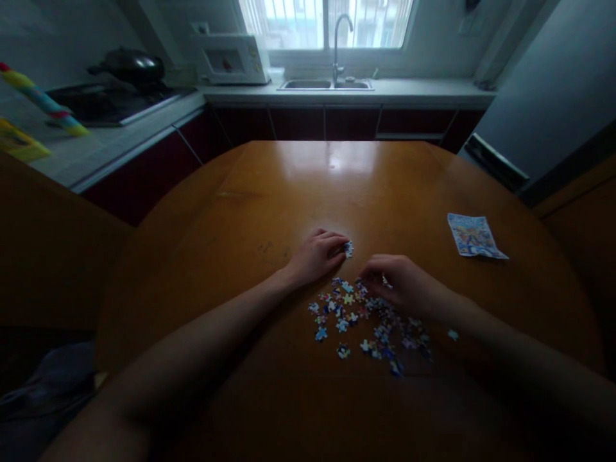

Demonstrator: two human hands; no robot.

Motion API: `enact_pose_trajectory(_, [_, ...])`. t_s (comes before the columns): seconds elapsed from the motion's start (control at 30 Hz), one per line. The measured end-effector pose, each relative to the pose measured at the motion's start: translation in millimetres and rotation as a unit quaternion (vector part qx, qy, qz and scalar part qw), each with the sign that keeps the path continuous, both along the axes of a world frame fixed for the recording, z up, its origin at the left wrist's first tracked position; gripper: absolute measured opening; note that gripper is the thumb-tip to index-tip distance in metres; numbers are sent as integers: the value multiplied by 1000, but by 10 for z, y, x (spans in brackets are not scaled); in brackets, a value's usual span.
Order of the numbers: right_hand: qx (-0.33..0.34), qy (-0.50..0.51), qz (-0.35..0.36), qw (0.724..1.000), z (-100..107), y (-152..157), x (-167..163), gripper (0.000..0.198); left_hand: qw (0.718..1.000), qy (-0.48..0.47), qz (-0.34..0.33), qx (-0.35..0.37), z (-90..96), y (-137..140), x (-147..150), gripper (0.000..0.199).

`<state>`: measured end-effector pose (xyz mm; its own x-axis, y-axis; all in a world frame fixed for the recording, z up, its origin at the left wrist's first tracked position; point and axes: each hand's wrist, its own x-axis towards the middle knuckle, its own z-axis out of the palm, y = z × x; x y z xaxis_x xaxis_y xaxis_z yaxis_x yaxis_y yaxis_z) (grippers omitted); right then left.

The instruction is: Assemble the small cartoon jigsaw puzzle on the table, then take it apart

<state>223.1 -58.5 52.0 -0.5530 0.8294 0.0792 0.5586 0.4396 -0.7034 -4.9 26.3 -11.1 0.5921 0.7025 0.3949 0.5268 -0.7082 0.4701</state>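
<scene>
Loose jigsaw puzzle pieces (342, 325) in blue, white and yellow lie scattered on the wooden table in front of me. Beyond them my left hand (315, 256) rests on the tabletop, its bent fingers closed on the edge of a small pale puzzle piece (348, 249). At the upper right of the scatter, my right hand (402, 282) reaches down with thumb and fingers pinched at a puzzle piece, largely hidden by the fingertips. Another whitish piece (387, 282) shows under that hand. One single piece (453, 335) lies apart, below my right forearm.
A crumpled printed packet or sheet (474, 236) lies on the right of the brown table (289, 173). Past the table stand a counter with a sink (308, 85) and faucet, a white microwave (231, 59), and a stove with a dark pan (132, 64).
</scene>
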Motion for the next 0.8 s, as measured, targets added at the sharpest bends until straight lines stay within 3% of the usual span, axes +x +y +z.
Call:
enact_pose_trajectory(0.13, [30,84,-119,989,-51,395,149,10,1000,-1,0,-5,4,7,-4,25])
enact_pose_trajectory(0.23, [37,129,-160,978,-118,628,173,13,1000,-4,-2,-2,17,3,-7,25])
enact_pose_trajectory(0.47, [39,176,-167,969,-373,822,3,10,999,-14,-32,0,27,-10,-24,39])
enact_pose_trajectory(0.6, [47,172,-164,970,-541,801,-23,11,999,-41,0,4,19,2,-35,37])
enact_pose_trajectory(0.8, [25,172,-123,977,-610,735,-36,7,991,-91,-15,99,26,-12,-47,27])
